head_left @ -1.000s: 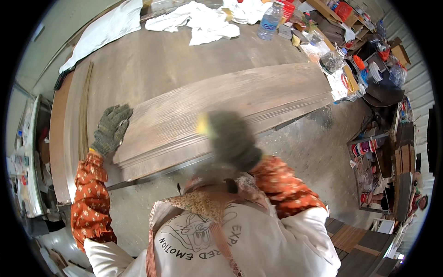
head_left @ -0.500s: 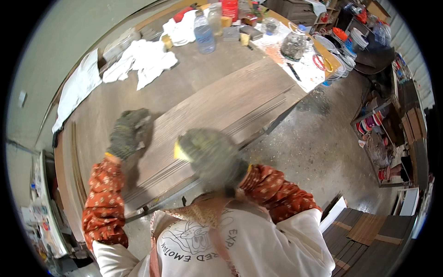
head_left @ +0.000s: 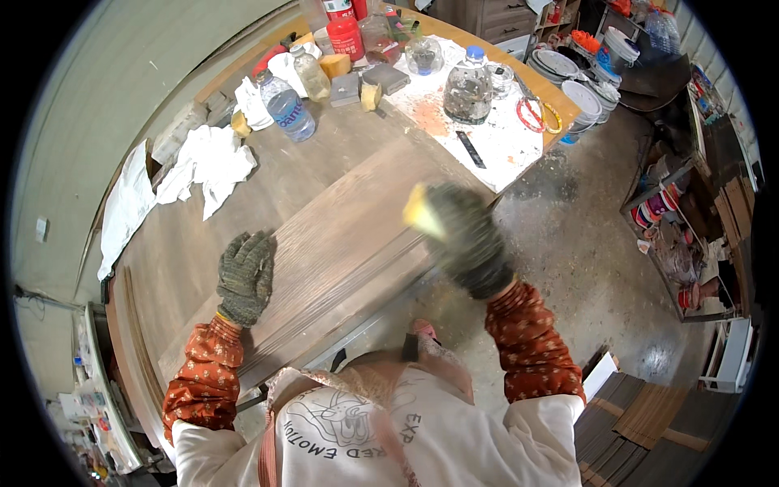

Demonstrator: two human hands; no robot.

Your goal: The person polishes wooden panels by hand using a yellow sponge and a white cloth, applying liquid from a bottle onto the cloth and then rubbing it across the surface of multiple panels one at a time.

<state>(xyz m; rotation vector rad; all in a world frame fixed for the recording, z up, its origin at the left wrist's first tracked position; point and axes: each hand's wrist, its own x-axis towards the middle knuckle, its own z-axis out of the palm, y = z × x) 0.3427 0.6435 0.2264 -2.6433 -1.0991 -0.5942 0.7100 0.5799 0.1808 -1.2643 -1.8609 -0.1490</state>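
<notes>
A brown wood-grain panel [head_left: 349, 211] with long grooves along its near edge lies slanting across the worktable [head_left: 170, 243]. My left hand [head_left: 245, 276], in a dark knitted glove, lies flat on the left part of this panel with its fingers stretched out. My right hand [head_left: 471, 239], gloved the same way and blurred by motion, is closed on a small yellow pad [head_left: 423, 213] over the panel's right part. Only one pale end of the pad shows; the glove hides the rest.
Beyond the panel stand a water bottle [head_left: 289, 112], a jar with a blue cap [head_left: 468, 88] and a red can [head_left: 346, 38]. White rags [head_left: 208, 166] lie at the far left. A black strip [head_left: 470, 149] rests on stained paper. Stacked boards [head_left: 641, 418] sit at the lower right.
My right hand has moved right and away from me along the panel with the yellow pad. My left hand has flattened onto the panel. The whole view has shifted.
</notes>
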